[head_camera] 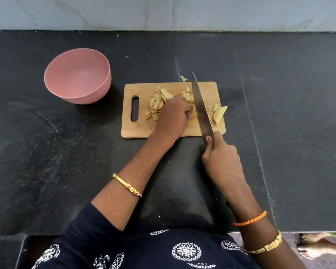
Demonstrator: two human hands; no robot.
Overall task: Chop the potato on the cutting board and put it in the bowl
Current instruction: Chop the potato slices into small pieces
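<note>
You are well into the chopping stage: most of the potato lies as small cut pieces (158, 102) heaped on the middle of the cutting board (140, 131), while two larger wedges (219, 113) remain uncut at the board's right edge. Your left hand (175, 115) rests over the pile with fingers curled down onto the pieces beside the blade; your right hand (220, 152) has its fingers clamped round the handle of the knife (201, 105), blade lying across the board. The pink bowl (78, 74), apart from the board on its left, holds nothing, so the transfer is not yet begun. One stray piece (183, 79) lies on the dark counter (279, 133) just beyond the board's far edge; expect to retrieve it.
</note>
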